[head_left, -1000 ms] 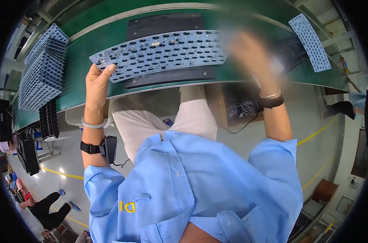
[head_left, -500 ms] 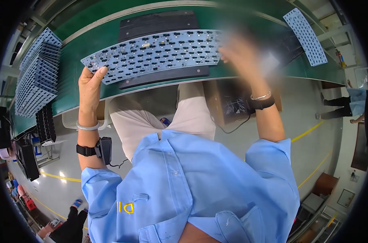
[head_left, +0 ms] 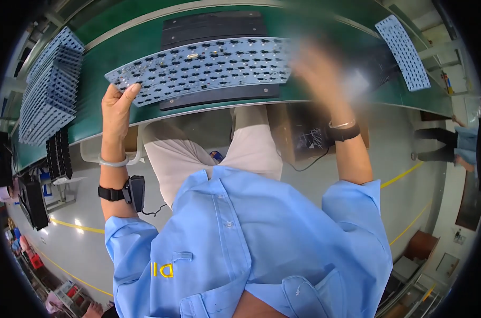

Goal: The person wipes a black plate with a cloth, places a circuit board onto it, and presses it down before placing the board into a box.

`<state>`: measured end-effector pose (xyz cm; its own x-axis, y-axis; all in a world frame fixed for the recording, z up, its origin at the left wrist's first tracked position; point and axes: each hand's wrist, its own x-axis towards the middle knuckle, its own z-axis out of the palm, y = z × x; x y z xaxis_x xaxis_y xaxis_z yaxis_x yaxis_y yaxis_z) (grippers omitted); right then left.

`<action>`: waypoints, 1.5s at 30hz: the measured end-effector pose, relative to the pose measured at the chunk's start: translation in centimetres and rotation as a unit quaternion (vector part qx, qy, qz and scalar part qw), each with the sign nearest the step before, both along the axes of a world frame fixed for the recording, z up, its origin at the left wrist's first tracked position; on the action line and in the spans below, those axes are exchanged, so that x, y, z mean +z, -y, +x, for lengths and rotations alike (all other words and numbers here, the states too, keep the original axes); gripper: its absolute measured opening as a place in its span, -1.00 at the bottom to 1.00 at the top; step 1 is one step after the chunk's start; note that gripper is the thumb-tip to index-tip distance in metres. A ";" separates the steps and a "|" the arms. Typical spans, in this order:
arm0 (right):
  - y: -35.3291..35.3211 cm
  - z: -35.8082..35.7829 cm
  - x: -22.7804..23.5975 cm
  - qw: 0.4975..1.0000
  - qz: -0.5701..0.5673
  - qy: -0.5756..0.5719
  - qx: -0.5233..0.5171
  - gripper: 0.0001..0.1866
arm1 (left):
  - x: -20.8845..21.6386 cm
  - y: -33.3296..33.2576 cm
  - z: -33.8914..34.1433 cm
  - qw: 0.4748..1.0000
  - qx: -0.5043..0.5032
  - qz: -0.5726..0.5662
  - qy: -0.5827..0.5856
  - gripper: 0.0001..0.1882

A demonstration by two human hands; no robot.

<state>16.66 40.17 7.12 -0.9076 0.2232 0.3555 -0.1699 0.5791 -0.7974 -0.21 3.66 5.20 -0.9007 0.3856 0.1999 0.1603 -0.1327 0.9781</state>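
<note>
board point(head_left: 214, 66) over black block point(head_left: 214, 29) on surface point(head_left: 94, 98), contact unclear | left hand point(head_left: 118, 106) closed, pinching board's left end | right hand point(head_left: 321, 74) blurred by board's right end, opening and grip can't be told | progress: seemingly midway on this board; stack point(head_left: 50, 100) left, lone board point(head_left: 403, 53) far right, which are finished unclear

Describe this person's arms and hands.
Light blue sleeves; bare left hand and blurred, bare right hand. The left arm has a pale bangle, a black strap with a boxy device, a thin cable beside it; the right arm, a silvery bangle and black band.
</note>
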 end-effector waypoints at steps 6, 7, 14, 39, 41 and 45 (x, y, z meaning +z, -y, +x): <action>-0.7 1.0 -0.7 0.998 -0.016 0.033 -0.056 -0.85 | 1.0 -0.2 0.2 0.993 -0.014 -0.118 -0.018 -0.76; 0.1 1.0 -0.5 0.998 -0.018 0.032 -0.042 -0.85 | 1.5 0.0 0.0 0.992 0.000 -0.122 -0.017 -0.76; 0.0 0.5 -1.5 0.996 -0.058 0.062 -0.025 -0.79 | 1.4 0.4 -0.6 0.994 -0.060 -0.085 -0.017 -0.77; 1.1 -2.7 -0.6 0.981 -0.130 0.136 -0.038 -0.77 | 0.0 -0.8 -4.3 0.988 -0.076 -0.126 0.050 -0.66; 1.4 -2.7 -0.5 0.982 -0.141 0.122 -0.037 -0.75 | -0.2 -0.6 -4.2 0.992 -0.064 -0.084 0.070 -0.67; 1.3 -2.7 -1.2 0.986 -0.136 0.089 -0.037 -0.73 | -0.6 -0.8 -3.7 0.992 -0.073 -0.008 0.101 -0.69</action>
